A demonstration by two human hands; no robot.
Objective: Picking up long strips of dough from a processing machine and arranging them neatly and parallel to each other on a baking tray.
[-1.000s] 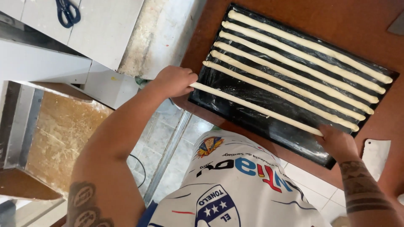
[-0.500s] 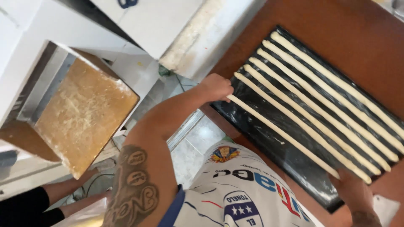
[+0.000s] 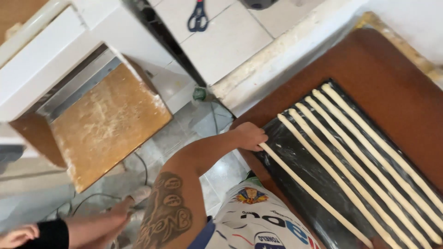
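at the far left another person's hand [image 3: 16, 234] and black sleeve [image 3: 53, 233] reached in low over the floor, apart from the work. above them a floured wooden board [image 3: 108, 122] sloped out from a white machine [image 3: 50, 60], tilted so that whatever came off it would slide down. a pair of scissors [image 3: 198, 16] lay on the white tiled counter [image 3: 221, 41], out of the way. the person's left hand [image 3: 249, 136] was closed around the near end of a long dough strip [image 3: 314, 193], pinching it at the tray's corner so the strip ran straight and parallel to the others. that strip lay on the dark tray [image 3: 295, 161], nearest the person, with a gap kept between it and the other dough strips [image 3: 369, 147] so they would not stick. the tray sat on a brown table [image 3: 383, 64]. the right hand [image 3: 374, 242] barely showed at the bottom edge by the strip's far end; i could not tell its grip.
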